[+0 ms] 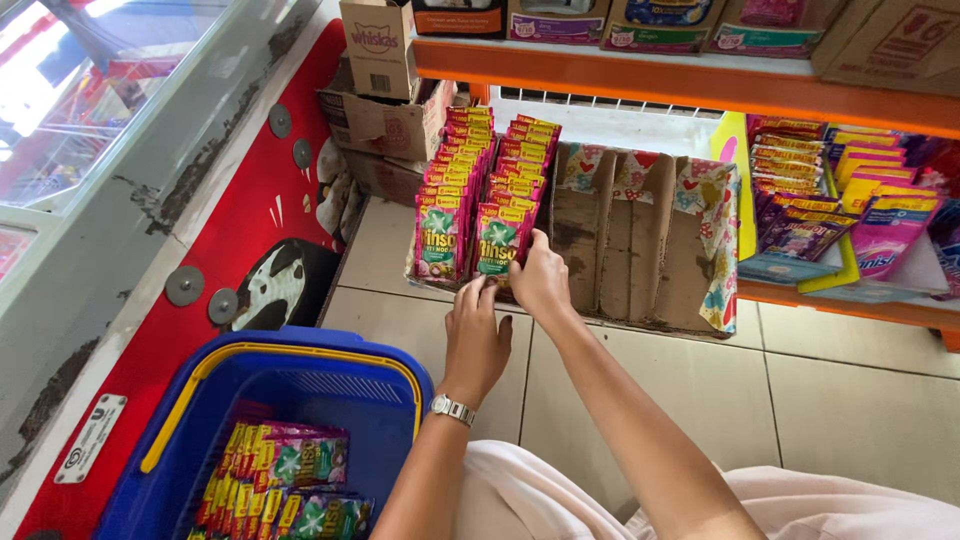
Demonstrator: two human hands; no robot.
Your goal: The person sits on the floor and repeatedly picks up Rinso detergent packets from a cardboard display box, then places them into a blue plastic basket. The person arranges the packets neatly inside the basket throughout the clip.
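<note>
On a shop floor, sachet packets (482, 215) are handled in a partitioned cardboard tray (640, 245).

Left hand (476, 335) is stretched forward, fingers curled onto the front packets; right hand (540, 278) is closed over the row's near end. A blue basket (290, 385) sits lower left.

Two hands, left (477, 340) and right (541, 282), two rows of red sachets (485, 190), one cardboard display tray (640, 240) with three empty slots, one blue basket (300, 400), one wristwatch (452, 409)

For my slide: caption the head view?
Both hands straighten detergent sachets in a cardboard tray, blue basket alongside.
</note>
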